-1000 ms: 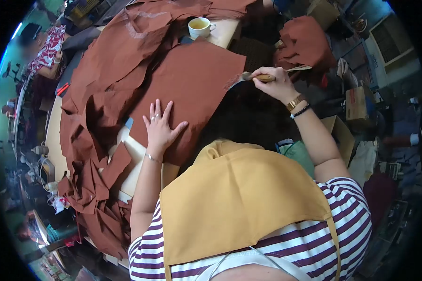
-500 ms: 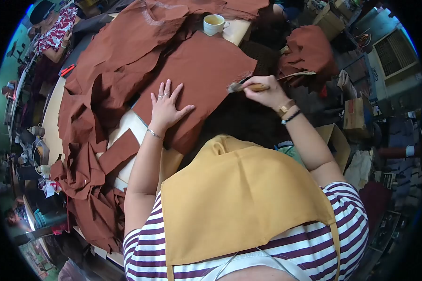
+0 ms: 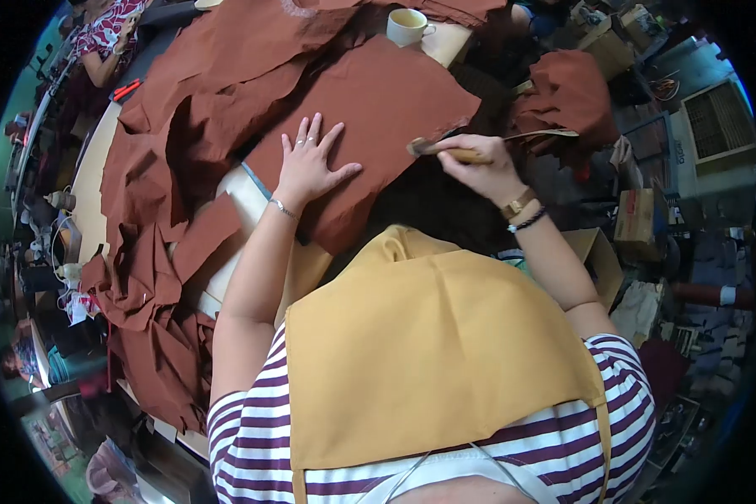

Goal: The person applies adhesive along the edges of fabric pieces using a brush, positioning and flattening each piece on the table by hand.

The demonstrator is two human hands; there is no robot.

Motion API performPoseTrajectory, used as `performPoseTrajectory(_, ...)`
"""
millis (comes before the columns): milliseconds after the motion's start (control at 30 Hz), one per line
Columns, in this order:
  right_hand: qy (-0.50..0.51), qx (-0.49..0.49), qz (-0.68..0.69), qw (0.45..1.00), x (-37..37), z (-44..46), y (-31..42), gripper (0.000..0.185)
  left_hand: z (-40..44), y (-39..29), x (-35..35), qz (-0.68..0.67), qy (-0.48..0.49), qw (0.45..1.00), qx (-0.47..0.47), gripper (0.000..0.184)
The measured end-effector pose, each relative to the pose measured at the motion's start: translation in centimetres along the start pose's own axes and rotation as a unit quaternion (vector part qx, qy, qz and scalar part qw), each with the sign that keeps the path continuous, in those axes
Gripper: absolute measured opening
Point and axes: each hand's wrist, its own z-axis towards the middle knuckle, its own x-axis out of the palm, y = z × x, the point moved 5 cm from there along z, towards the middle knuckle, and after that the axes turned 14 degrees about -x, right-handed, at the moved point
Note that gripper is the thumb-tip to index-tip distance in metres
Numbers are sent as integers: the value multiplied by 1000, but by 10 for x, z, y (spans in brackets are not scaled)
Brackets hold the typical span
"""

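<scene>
A reddish-brown leather-like sheet (image 3: 386, 92) lies over the table in front of me. My left hand (image 3: 312, 164) rests on its left part, fingers spread flat. At the sheet's right edge, my right hand (image 3: 485, 168) is closed around the wooden handle of a brush (image 3: 464, 156). The brush's pale bristles touch or hover just over the sheet; which one I cannot tell. Behind the right hand a long thin strip (image 3: 546, 133) sticks out to the right; whether the hand holds it is unclear. A white cup (image 3: 407, 28) with yellowish contents stands beyond the sheet.
Crumpled reddish-brown pieces (image 3: 155, 244) cover the table's left side. More pieces (image 3: 567, 97) are heaped at the right. A red-handled tool (image 3: 127, 90) lies by the far left edge. Cardboard boxes (image 3: 638, 223) stand to the right. Another person (image 3: 105, 50) is at upper left.
The brush has shifted along the sheet's right edge, and its bristles now sit slightly nearer me in relation to that edge. My left hand stays flat. The whole view has shifted slightly.
</scene>
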Motion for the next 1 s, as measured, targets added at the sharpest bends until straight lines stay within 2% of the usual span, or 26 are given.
performPoseTrajectory(33, 40, 17, -1, 999, 13, -2, 2, 14, 0, 1, 0, 0, 1, 1000, 1, 89)
performPoseTrajectory(67, 54, -15, -16, 998, 16, -4, 5, 14, 1, 0, 0, 0, 1, 1000, 3, 89)
performPoseTrajectory(133, 38, 47, -14, 998, -4, -13, -4, 11, 5, 0, 0, 1, -2, 1000, 11, 88)
performPoseTrajectory(167, 45, 50, -125, 990, -15, -21, -21, 10, 7, 0, 1, 1, -4, 1000, 14, 88)
performPoseTrajectory(200, 42, 20, -135, 990, -21, -17, -13, 10, 8, 1, 2, 2, -6, 1000, 17, 88)
performPoseTrajectory(333, 0, -46, -3, 999, 20, -2, 15, 14, 16, 0, 3, 2, -3, 1000, 27, 89)
performPoseTrajectory(367, 41, -28, -5, 999, 29, -1, 17, 15, 17, -1, 4, 2, -1, 1000, 29, 90)
performPoseTrajectory(400, 55, -55, -20, 997, 32, -4, 15, 14, 18, -1, 3, 2, 1, 1000, 31, 90)
performPoseTrajectory(467, 48, -36, -26, 998, 12, -10, 11, 14, 19, 0, 6, 0, 1, 999, 37, 90)
performPoseTrajectory(500, 64, -9, -99, 993, 2, -11, 7, 12, 20, 0, 6, -3, -1, 999, 37, 90)
performPoseTrajectory(633, 19, -54, -29, 998, 15, 0, 29, 13, 25, -3, 7, -3, -1, 999, 47, 90)
performPoseTrajectory(733, 86, -61, 0, 994, 44, 0, 28, 14, 29, -4, 7, -3, 3, 998, 55, 90)
performPoseTrajectory(800, 69, -65, 4, 995, 26, -3, 23, 13, 32, -4, 9, -3, 3, 998, 62, 90)
performPoseTrajectory(867, 107, -10, -92, 990, 7, -9, 10, 13, 35, -5, 9, -2, -2, 997, 71, 90)
performPoseTrajectory(1000, 50, -106, -1, 993, 27, 9, 41, 15, 41, -6, 12, -5, -5, 995, 95, 88)
